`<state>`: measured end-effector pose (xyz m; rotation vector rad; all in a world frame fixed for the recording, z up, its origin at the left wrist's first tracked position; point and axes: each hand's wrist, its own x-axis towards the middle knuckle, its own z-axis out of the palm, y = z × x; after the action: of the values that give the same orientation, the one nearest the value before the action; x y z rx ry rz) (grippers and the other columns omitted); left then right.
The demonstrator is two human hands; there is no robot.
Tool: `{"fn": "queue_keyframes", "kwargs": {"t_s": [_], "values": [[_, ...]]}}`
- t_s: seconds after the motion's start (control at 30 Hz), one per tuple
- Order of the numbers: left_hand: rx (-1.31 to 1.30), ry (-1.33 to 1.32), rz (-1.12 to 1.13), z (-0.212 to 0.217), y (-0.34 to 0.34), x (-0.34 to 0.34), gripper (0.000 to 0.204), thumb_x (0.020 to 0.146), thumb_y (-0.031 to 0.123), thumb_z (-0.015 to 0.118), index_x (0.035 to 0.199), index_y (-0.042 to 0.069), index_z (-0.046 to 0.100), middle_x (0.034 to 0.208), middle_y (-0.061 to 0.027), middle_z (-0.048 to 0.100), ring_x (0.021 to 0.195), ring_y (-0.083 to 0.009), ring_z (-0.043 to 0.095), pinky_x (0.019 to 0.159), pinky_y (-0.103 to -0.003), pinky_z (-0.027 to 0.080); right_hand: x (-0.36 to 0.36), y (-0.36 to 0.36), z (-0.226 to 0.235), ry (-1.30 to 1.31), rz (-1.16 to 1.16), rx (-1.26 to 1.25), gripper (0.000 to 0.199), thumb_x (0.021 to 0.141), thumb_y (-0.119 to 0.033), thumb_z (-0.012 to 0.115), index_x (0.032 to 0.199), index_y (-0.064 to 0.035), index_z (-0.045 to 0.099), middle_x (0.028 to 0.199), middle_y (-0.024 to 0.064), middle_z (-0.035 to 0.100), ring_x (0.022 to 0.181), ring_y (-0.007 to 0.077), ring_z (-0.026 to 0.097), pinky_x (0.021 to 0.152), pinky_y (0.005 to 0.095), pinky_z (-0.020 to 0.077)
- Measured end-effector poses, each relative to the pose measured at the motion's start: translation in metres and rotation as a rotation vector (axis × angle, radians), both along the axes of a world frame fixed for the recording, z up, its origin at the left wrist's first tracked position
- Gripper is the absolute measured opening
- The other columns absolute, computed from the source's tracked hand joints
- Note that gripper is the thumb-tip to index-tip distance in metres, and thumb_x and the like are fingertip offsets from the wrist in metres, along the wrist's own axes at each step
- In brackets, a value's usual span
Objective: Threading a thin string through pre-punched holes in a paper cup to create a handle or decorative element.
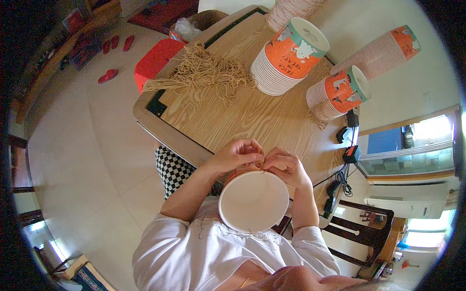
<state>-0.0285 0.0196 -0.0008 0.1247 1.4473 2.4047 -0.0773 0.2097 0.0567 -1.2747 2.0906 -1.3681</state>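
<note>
A paper cup [253, 200] with a white inside is held in front of my chest, its open mouth facing me. My left hand [236, 154] grips the cup's far rim from the left. My right hand [286, 167] pinches a thin tan string at the same rim, close beside the left fingers. The cup's orange outer wall shows just under my fingers. Both hands hover above the near edge of the wooden table [252, 116].
A pile of tan strings [204, 72] lies at the table's far left. Stacks of orange-and-white paper cups [286, 56] [337, 92] [381, 48] stand and lie at the far right. A red stool [156, 59] stands beyond the table. Chargers and cables [347, 155] hang at the right edge.
</note>
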Motion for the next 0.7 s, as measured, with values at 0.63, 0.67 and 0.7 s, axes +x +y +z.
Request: {"fn": "queue_keyframes", "kwargs": {"t_s": [0.63,0.67,0.7], "values": [[-0.093,0.107,-0.098,-0.0062,-0.0044,0.0019,0.015,0.081,0.012,0.062,0.09,0.001,0.062,0.082,-0.0032,0.063,0.076,-0.0086,0.057,0.07,-0.024,0.047,0.0008,-0.0002,-0.0018,-0.014,-0.035,0.065,0.01,0.073,-0.003,0.066,0.081,-0.0072,0.065,0.078,0.006,0.06,0.077,0.0221,0.058,0.067,0.032,0.0469],[-0.094,0.116,-0.086,-0.0066,-0.0039,0.0013,0.015,0.081,0.013,0.062,0.09,0.001,0.062,0.082,-0.003,0.063,0.076,-0.0084,0.057,0.069,-0.024,0.047,0.0007,0.0,-0.0023,-0.013,-0.036,0.066,0.01,0.073,-0.003,0.066,0.081,-0.0072,0.065,0.078,0.006,0.06,0.077,0.0221,0.058,0.067,0.032,0.0469],[-0.092,0.117,-0.087,-0.007,-0.0035,0.0007,0.015,0.081,0.013,0.062,0.09,0.001,0.062,0.082,-0.003,0.063,0.076,-0.0084,0.057,0.069,-0.024,0.047,0.0006,0.0002,-0.0028,-0.02,-0.04,0.069,0.01,0.073,-0.003,0.067,0.082,-0.0068,0.065,0.079,0.0063,0.06,0.077,0.0223,0.058,0.067,0.0321,0.0469]]}}
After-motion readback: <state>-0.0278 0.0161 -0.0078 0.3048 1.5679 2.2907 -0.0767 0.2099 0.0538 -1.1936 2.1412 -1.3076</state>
